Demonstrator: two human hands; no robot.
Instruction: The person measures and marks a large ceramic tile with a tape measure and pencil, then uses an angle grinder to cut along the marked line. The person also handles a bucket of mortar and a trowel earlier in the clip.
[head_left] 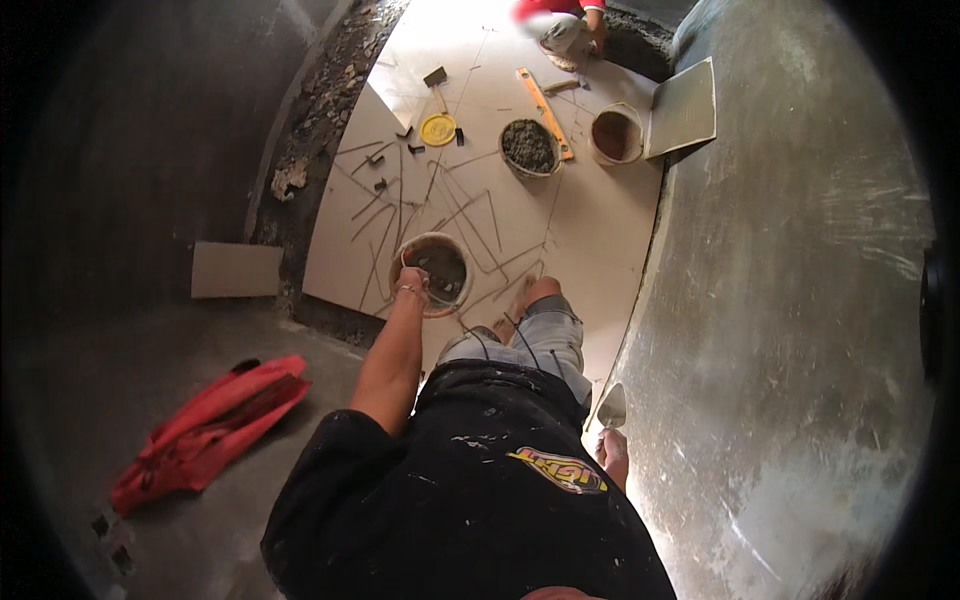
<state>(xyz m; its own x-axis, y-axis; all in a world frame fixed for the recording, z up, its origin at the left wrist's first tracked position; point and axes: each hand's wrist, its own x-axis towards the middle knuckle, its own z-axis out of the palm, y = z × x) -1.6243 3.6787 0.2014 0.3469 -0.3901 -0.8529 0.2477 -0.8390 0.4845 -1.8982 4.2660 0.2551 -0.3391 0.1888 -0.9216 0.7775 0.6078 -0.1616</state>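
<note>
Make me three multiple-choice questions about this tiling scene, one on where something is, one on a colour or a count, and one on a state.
1. Where is the left hand?
A. on the rim of the near bucket
B. on the red cloth
C. on the orange level

2. What colour is the round lid on the tiled floor?
A. blue
B. yellow
C. green

3. What is the state of the trowel?
A. lying on the floor
B. standing in a bucket
C. held in the right hand

Answers: 1 A, the fingers grip the bucket's edge. 2 B, the disc is plainly yellow. 3 C, the blade rises from the right hand beside the wall.
</note>
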